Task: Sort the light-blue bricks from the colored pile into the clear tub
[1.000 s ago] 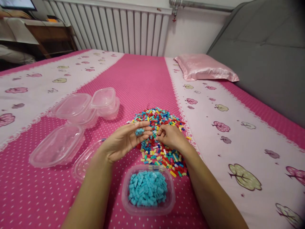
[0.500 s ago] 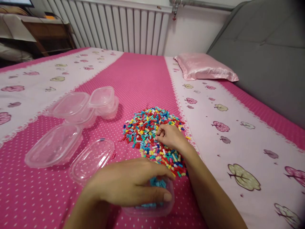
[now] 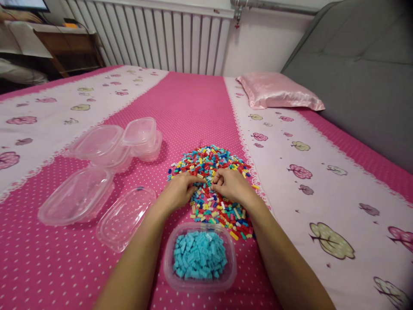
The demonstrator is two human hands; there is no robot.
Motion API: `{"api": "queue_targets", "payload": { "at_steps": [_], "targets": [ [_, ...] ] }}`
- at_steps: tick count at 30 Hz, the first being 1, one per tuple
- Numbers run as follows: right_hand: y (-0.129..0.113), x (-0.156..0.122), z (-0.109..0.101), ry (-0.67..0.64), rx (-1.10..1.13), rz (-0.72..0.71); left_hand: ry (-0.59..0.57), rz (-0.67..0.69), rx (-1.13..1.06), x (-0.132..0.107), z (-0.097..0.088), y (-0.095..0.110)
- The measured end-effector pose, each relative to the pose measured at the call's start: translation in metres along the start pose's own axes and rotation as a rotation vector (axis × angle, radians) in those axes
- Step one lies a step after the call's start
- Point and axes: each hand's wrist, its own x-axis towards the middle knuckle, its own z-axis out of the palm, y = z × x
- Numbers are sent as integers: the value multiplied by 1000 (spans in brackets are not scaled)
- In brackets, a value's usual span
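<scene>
A mixed pile of small toy building bricks (image 3: 206, 161) in red, blue, yellow, white and green lies on the bed. My left hand (image 3: 180, 190) is over its left side, index finger stretched out and thumb apart, with no brick visible between them. Across from it, my right hand (image 3: 232, 186) rests at the right of the pile, fingers curled in towards the thumb; what they hold, if anything, is too small to make out. Close to me, between my forearms, a clear plastic container (image 3: 230, 275) holds many light-blue bricks (image 3: 200, 255).
Left of the pile lies a clear lid (image 3: 124, 219). Beyond it stand several clear containers, among them a large one (image 3: 75, 198) and a small stacked one (image 3: 140, 133). A pink pillow (image 3: 277, 90) is at the far right, by the grey headboard (image 3: 361, 69).
My left hand has moved from above the container forward to the pile, uncovering the light-blue bricks. My right hand has stayed at the pile.
</scene>
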Motion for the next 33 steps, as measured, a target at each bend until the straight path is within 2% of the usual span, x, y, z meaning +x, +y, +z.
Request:
{"api": "queue_targets", "payload": {
  "at_steps": [7, 14, 25, 33],
  "targets": [
    [0, 0, 1, -1, -2, 8, 49, -66, 27, -1, 2, 1],
    [-1, 0, 0, 6, -10, 7, 47, -113, -9, 0, 1, 3],
    [0, 1, 0, -2, -4, 6, 10, -47, 69, -4, -3, 8],
    [-1, 0, 0, -4, 1, 14, 11, -16, -6, -4, -4, 8]
  ]
}}
